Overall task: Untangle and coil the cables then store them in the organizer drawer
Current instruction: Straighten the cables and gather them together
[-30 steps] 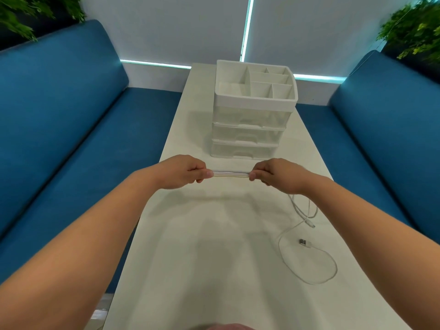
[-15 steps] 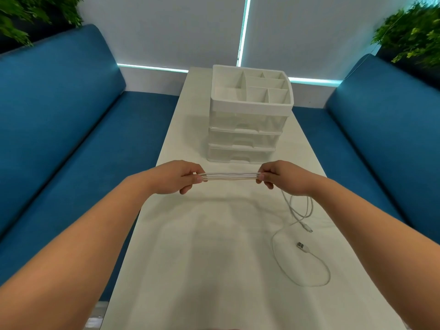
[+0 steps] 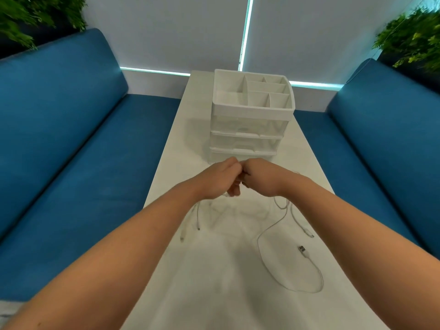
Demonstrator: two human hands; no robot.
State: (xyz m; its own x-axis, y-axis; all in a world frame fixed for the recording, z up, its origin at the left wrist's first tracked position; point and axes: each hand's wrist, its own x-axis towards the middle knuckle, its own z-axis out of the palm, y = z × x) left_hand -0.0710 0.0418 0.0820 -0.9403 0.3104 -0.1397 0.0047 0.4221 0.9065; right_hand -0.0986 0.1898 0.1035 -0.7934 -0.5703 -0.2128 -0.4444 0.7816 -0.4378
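Both hands are curling in on the white cables [image 3: 283, 215] at one spot. The left hand [image 3: 222, 181] and the right hand [image 3: 260, 178] are meeting knuckle to knuckle just above the table [image 3: 166, 294], close in front of the organizer [image 3: 252, 110]. The fingers of each are folding round what is passing between them, though the strands inside the two fists are hidden and I cannot tell how many each hand is holding.

From that joined grip the cables are falling toward the person and spreading two ways. On the left side, short ends are dangling below the left hand, with two small plugs [image 3: 190, 233] hanging or lying near the table surface. On the right side, a longer run is trailing down from under the right hand, sweeping into a wide loose loop [image 3: 292, 285] on the table and finishing in a USB connector [image 3: 302, 249] lying inside the loop's upper edge. Another plug [image 3: 309, 233] is lying just beyond it.

So the slack is lying nearer the person than the grip, mostly on the right, running roughly away from the organizer. The right hand is the nearer one to that long tail, and gathering it would probably fall to that hand while the left is keeping the bundle. The drawers [image 3: 245, 139] are looking closed, directly behind the hands.
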